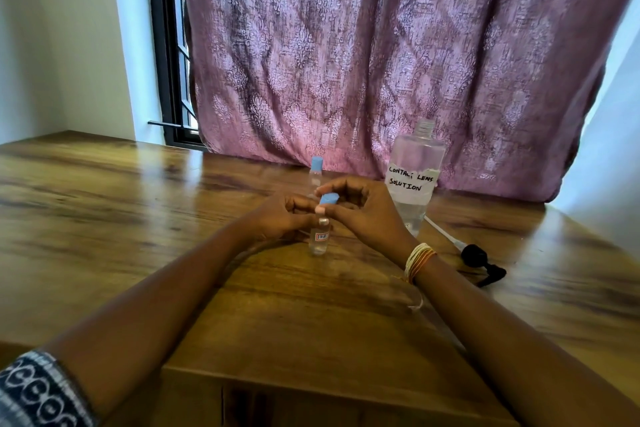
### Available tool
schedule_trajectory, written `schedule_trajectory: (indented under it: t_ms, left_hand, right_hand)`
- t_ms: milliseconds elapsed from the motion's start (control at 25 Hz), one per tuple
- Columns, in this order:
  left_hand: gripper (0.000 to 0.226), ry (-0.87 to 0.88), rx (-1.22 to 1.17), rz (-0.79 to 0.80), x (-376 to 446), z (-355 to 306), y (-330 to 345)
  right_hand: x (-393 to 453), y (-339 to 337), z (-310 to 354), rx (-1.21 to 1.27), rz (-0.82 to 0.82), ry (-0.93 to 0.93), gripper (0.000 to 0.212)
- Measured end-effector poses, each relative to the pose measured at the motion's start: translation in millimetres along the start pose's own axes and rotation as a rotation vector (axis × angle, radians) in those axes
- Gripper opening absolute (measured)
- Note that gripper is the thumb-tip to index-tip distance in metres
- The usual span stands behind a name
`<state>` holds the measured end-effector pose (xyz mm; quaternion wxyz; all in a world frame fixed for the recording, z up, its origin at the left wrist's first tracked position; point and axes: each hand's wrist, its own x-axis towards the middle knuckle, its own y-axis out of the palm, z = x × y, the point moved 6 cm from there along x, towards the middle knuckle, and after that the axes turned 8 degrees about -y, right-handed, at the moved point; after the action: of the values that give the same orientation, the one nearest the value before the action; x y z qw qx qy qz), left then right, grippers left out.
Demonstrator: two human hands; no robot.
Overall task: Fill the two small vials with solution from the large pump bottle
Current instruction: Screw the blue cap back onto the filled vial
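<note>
Blue cap (328, 200) is pinched by the right hand (363, 211) fingers over a vial (319, 237) gripped upright on the desk (138, 218) by the left hand (277, 218); the large bottle (414, 180) is set just right, uncapped.

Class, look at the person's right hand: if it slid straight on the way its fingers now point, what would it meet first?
The right hand points leftward, so it would probably first meet the blue cap of the near vial, then the left hand holding it. Depth is uncertain.
</note>
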<state>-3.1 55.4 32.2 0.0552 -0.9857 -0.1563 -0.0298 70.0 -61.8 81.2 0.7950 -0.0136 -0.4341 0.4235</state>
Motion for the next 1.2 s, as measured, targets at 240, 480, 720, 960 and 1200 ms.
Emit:
schedule_trajectory:
  t_ms: [240,480,720,960,1200]
  left_hand:
    - [0.019,-0.007,0.128,0.028,-4,-4,0]
    - [0.02,-0.033,0.231,0.03,-4,-2,-2]
    - [0.019,0.008,0.251,-0.011,-2,-2,-3]
    - [0.022,-0.008,0.216,0.01,-2,-1,0]
    - [0.02,0.015,0.251,0.037,-2,-3,3]
  right_hand:
    - [-4,6,0,-0.055,0.037,0.028,0.033]
    - [0,4,6,-0.164,0.119,-0.006,0.03]
    - [-4,1,-5,-0.134,0.052,0.135,0.037]
    - [0,-4,-4,0.08,0.083,0.149,0.045]
    - [-4,6,-15,0.149,0.102,0.225,0.053]
